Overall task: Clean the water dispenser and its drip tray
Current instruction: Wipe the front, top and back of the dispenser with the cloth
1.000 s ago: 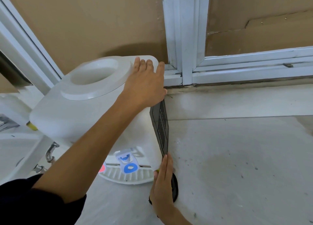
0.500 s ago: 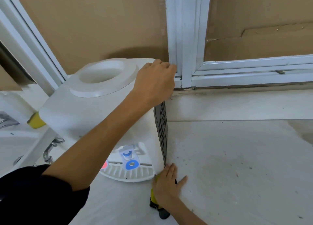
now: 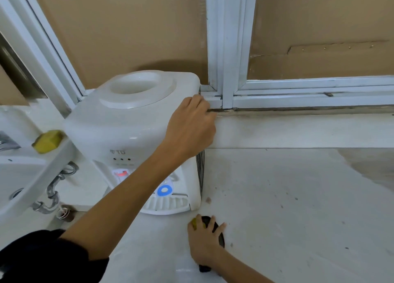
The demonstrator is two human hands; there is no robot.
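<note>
Pale floor (image 3: 298, 208) below a white window frame (image 3: 226, 48), cardboard behind. White water dispenser (image 3: 132, 120) stands upright beside a sink (image 3: 19, 176); drip tray (image 3: 168, 204) at its base. Left hand (image 3: 189, 129) grips its top right corner. Right hand (image 3: 204, 240) holds a dark brush (image 3: 219, 236) on the floor.

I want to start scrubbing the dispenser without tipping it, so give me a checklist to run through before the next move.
1. Dispenser steadied: left hand grips the water dispenser at its upper right rear corner. Ok.
2. Tool in hand: right hand holds a dark brush on the floor. Ok.
3. Drip tray seated under the taps. Ok.
4. Bottle well on top empty, no bottle. Ok.
5. Unplugged: cord not visible. Cannot tell.
6. Spare yellow sponge on the sink edge. Ok.
</note>
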